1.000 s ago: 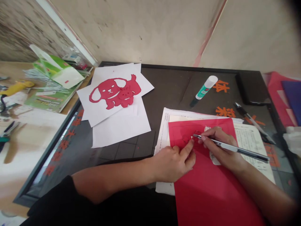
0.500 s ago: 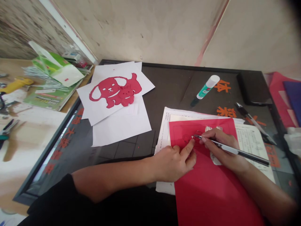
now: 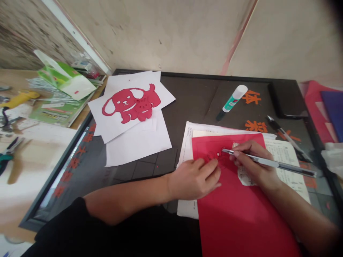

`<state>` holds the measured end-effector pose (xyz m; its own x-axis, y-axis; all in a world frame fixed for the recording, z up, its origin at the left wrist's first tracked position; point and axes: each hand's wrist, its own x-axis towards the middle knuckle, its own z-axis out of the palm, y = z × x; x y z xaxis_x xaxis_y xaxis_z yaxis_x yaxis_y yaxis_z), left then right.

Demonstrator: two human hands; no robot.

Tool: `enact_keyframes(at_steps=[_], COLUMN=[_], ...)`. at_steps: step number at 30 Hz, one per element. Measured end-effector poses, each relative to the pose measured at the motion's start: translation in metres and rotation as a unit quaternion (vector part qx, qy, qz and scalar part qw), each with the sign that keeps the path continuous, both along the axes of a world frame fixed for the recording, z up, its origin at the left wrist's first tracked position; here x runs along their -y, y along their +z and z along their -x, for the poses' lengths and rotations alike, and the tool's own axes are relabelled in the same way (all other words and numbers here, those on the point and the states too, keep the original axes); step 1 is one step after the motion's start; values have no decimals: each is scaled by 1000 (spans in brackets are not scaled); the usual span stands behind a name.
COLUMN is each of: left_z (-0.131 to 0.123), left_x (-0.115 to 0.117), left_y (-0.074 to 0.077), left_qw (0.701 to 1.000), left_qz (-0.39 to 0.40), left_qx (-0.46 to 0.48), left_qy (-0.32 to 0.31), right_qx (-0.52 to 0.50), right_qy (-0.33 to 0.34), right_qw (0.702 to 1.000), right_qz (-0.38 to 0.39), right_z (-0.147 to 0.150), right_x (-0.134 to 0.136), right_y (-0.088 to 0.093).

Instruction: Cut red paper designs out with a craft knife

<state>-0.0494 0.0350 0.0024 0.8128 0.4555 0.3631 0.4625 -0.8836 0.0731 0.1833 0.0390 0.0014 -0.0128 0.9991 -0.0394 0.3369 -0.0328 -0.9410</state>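
The left hand (image 3: 194, 179) lies on a red paper sheet (image 3: 241, 217), and its fingers (image 3: 210, 169) are close together and press the sheet down. The right hand (image 3: 253, 164) holds a silver craft knife (image 3: 268, 162). Its fingers (image 3: 242, 151) pinch the handle, and the blade tip is just beside the left fingers, over a small drawn outline (image 3: 213, 155). Under the red sheet are printed papers (image 3: 284, 157). Farther from the fingers, on a dark cutting mat (image 3: 193, 96), there are a glue stick (image 3: 232, 99), a pen (image 3: 286, 137), and a red paper dog (image 3: 128, 105) on white paper (image 3: 136, 150).
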Motion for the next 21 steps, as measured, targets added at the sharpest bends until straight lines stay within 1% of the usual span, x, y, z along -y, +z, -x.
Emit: enact_keyframes(at_steps=[2,4,6,8,10,12,14,17,21], left_z=[0,-3,-7,-11,-16,-19,-22,-24,-23], left_x=[-12,-24,-33,-39,-45,-52,-59,-68,-69], left_y=[7,13,17,21,25,29,35,40,35], left_qw=[997,984,962,938,922,912,891,839,749], left_qz=[43,118,214,290,330,358,409,505,622], left_qx=[18,12,7,12,16,16,24,66,143], left_qy=[60,132,172,192,203,200,195,189,179], right_qx=[-65,-107,-138,-170,-200,-232,-266,-302,-324], right_qy=[-45,-62,-62,-71,-88,-104,-115,-121,-114], right_qw=[997,991,985,979,971,962,953,941,935], right_qz=[-16,-48,-78,-91,-98,-98,-92,-87,-92], right_z=[3,4,2,-1,-4,-6,-6,-6,-4], right_x=[0,-1,-2,-5,-10,-14,-18,-21,-23], right_y=[-1,-2,-3,-5,-7,-8,-7,-4,-3])
